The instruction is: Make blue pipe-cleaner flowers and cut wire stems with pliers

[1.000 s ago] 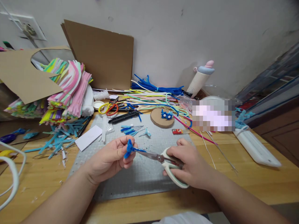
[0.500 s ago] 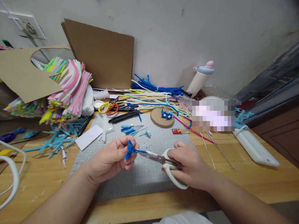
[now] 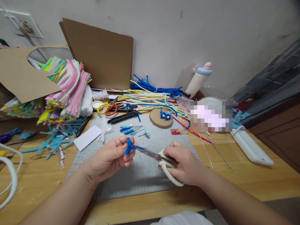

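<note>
Between the thumb and fingers of my left hand (image 3: 114, 154) is a small blue pipe-cleaner flower (image 3: 129, 146), its petals facing left. My right hand (image 3: 184, 162) is closed round the pale green handles of a pair of scissors (image 3: 157, 156). The blades point left and reach the blue stem just beside the flower; whether they are fully closed I cannot tell. Beyond the hands, a round cardboard disc (image 3: 156, 122) carries blue flowers with white centres (image 3: 166, 115). Several short blue pipe-cleaner pieces (image 3: 130, 129) lie on the grey cutting mat (image 3: 140, 175) under my hands.
Bundled pastel pipe cleaners (image 3: 67, 84) are piled at the left, near a white card (image 3: 87, 138). Orange-and-yellow-handled scissors (image 3: 110, 107), a black pen-like tool (image 3: 123, 117) and a red lighter (image 3: 176, 131) lie further back. A white glue gun (image 3: 252, 147) rests at the right.
The scissors and my right hand have shifted slightly left and the blades look narrower together. The flower has turned a little in my left hand. The whole view has moved slightly.
</note>
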`<state>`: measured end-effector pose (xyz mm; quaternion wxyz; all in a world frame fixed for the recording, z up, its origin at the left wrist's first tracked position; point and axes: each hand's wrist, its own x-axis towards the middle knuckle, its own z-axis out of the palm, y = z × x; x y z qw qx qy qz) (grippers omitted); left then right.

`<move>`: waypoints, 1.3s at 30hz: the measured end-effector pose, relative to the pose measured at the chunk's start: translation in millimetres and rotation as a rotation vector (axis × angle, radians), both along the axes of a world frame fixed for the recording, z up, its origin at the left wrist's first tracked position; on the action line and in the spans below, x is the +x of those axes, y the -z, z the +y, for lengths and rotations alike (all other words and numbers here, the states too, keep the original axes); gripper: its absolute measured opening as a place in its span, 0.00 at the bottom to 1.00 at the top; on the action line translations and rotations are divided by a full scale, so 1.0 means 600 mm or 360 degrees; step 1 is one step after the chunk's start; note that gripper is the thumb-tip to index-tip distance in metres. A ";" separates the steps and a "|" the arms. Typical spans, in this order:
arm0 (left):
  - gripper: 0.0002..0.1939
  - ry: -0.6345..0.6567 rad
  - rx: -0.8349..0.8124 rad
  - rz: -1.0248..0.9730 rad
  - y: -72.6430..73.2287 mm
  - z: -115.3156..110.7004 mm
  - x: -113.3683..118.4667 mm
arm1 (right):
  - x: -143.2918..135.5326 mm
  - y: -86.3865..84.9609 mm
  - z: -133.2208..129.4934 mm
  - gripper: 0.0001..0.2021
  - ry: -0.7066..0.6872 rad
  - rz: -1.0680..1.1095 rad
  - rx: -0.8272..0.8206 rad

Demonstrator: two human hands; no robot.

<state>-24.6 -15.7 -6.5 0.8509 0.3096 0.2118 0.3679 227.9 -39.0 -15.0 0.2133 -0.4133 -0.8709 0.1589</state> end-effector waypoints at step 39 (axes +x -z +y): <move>0.10 0.0207 0.0113 -0.0015 0.003 -0.005 0.006 | 0.004 -0.001 0.009 0.15 -0.0123 -0.0088 0.0073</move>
